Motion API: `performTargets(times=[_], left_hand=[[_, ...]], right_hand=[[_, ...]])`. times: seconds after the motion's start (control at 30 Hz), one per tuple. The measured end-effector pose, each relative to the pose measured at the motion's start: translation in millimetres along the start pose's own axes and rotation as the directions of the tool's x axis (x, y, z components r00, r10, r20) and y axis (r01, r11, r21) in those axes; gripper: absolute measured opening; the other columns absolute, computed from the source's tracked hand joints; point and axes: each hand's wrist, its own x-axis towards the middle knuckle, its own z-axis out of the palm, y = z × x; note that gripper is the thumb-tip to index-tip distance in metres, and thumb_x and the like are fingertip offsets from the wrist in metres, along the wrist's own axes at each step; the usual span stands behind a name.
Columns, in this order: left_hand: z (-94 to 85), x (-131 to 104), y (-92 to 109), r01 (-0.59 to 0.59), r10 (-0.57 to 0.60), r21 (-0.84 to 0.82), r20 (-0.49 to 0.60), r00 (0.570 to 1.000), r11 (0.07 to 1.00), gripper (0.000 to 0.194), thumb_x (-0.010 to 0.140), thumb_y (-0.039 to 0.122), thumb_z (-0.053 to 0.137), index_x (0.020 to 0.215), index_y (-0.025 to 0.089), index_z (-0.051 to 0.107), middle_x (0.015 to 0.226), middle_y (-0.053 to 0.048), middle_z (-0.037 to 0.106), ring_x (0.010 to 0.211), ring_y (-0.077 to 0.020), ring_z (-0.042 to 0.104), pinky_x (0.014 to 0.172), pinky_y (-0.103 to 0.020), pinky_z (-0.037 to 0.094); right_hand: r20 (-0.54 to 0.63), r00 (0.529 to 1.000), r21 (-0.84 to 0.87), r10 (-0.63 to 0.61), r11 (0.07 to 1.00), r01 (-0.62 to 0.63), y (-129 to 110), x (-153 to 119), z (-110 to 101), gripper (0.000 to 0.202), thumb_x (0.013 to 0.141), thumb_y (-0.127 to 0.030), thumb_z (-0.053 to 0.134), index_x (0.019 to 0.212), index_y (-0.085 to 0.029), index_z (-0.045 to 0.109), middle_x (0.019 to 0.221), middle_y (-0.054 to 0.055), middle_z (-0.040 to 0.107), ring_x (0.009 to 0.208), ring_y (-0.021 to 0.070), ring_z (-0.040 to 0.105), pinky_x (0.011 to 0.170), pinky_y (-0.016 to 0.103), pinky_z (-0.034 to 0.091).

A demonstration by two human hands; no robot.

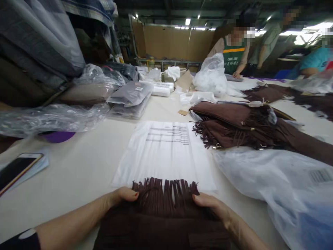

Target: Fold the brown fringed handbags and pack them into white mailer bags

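A dark brown fringed piece [161,225] lies at the bottom centre, its fringe pointing away from me. My left hand [126,194] grips its left edge, the thumb on top beside the fringe. On the other side my right hand [208,201] holds the right edge in the same way. The other fingers of both hands are hidden under the brown material. Just beyond the fringe, a flat white plastic bag [161,156] with printed text lies on the pale table [85,163]. The fringe tips overlap the near edge of this bag.
Brown fringed bags [229,121] and clear plastic [281,184] lie at the right. A phone [19,170] rests at the left, near crumpled plastic [57,118] and stacked wrapped packages [132,95]. Across the table, a person in a green apron [234,59] stands near a white plastic heap [212,76].
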Motion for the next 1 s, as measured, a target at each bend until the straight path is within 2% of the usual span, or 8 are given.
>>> performTargets(times=[0.13, 0.33, 0.4, 0.5, 0.6, 0.67, 0.87, 1.0], left_hand=[[22.4, -12, 0, 0.126, -0.132, 0.045, 0.155, 0.979, 0.991, 0.049, 0.063, 0.032, 0.074, 0.103, 0.006, 0.062, 0.091, -0.009, 0.069, 0.088, -0.0271, 0.064, 0.081, -0.036, 0.051], [81.5, -22, 45, 0.186, -0.348, 0.38, 0.422, 0.837, 0.906, 0.056, 0.06, 0.031, 0.076, 0.111, 0.011, 0.059, 0.093, -0.005, 0.07, 0.091, -0.024, 0.064, 0.083, -0.031, 0.05], [101.4, -33, 59, 0.025, -0.372, 0.609, 0.451, 0.811, 0.793, 0.043, 0.069, 0.025, 0.07, 0.109, 0.014, 0.061, 0.094, -0.002, 0.07, 0.097, -0.0226, 0.062, 0.089, -0.029, 0.047], [123.5, -60, 59, -0.292, -0.299, 0.835, 0.46, 0.836, 0.467, 0.044, 0.077, 0.019, 0.06, 0.121, 0.017, 0.054, 0.118, -0.004, 0.062, 0.113, -0.0237, 0.054, 0.099, -0.03, 0.041], [132.6, -86, 37, -0.526, -0.197, 0.851, 0.519, 0.832, 0.021, 0.062, 0.079, 0.018, 0.058, 0.137, 0.013, 0.034, 0.138, -0.013, 0.042, 0.129, -0.0259, 0.037, 0.11, -0.039, 0.025], [134.1, -99, 22, -0.605, -0.207, 0.775, 0.571, 0.794, -0.182, 0.064, 0.082, 0.021, 0.056, 0.139, 0.01, 0.028, 0.14, -0.014, 0.038, 0.133, -0.0251, 0.028, 0.112, -0.043, 0.018], [148.2, -131, -3, -0.616, -0.244, 0.607, 0.583, 0.775, -0.503, 0.063, 0.084, 0.036, 0.054, 0.136, 0.008, 0.032, 0.14, -0.015, 0.037, 0.131, -0.0254, 0.032, 0.109, -0.039, 0.027], [149.2, -144, -34, -0.515, -0.108, 0.486, 0.645, 0.756, -0.706, 0.056, 0.085, 0.032, 0.051, 0.134, 0.01, 0.037, 0.134, -0.015, 0.046, 0.128, -0.0253, 0.038, 0.106, -0.039, 0.033]], right_hand=[[0.054, 0.999, -0.082, -0.001, 0.997, 0.006, -10, 11, 6, 0.049, 0.07, -0.036, 0.067, 0.111, -0.01, 0.06, 0.105, 0.014, 0.065, 0.105, 0.0259, 0.058, 0.1, 0.04, 0.034], [0.104, 0.988, -0.523, 0.118, 0.851, -0.046, -35, 1, 34, 0.04, 0.074, -0.024, 0.062, 0.113, -0.015, 0.061, 0.108, 0.006, 0.065, 0.105, 0.0222, 0.058, 0.099, 0.036, 0.036], [0.06, 0.992, -0.766, 0.112, 0.642, -0.026, -36, -6, 50, 0.037, 0.079, -0.019, 0.056, 0.116, -0.02, 0.06, 0.111, 0.002, 0.065, 0.104, 0.0191, 0.058, 0.099, 0.033, 0.037], [0.081, 0.993, -0.991, -0.091, 0.097, 0.09, -17, -18, 65, 0.043, 0.081, -0.015, 0.054, 0.124, -0.023, 0.053, 0.122, 0.002, 0.06, 0.109, 0.0173, 0.056, 0.102, 0.032, 0.036], [0.369, 0.919, -0.83, -0.138, -0.494, 0.259, 18, -28, 58, 0.041, 0.086, -0.025, 0.054, 0.127, -0.017, 0.05, 0.127, 0.008, 0.055, 0.12, 0.0223, 0.049, 0.104, 0.039, 0.036], [0.505, 0.857, -0.647, -0.102, -0.703, 0.297, 43, -32, 48, 0.035, 0.091, -0.026, 0.047, 0.125, -0.017, 0.051, 0.128, 0.006, 0.055, 0.122, 0.0226, 0.046, 0.102, 0.041, 0.038], [0.671, 0.674, -0.575, -0.309, -0.791, 0.209, 90, -44, 36, 0.034, 0.097, -0.026, 0.031, 0.123, -0.021, 0.052, 0.121, 0.001, 0.06, 0.119, 0.0137, 0.048, 0.102, 0.031, 0.038], [0.676, 0.699, -0.531, -0.233, -0.812, 0.243, 101, -63, 40, 0.03, 0.093, -0.024, 0.043, 0.122, -0.019, 0.052, 0.121, 0.001, 0.06, 0.119, 0.0149, 0.049, 0.102, 0.032, 0.038]])
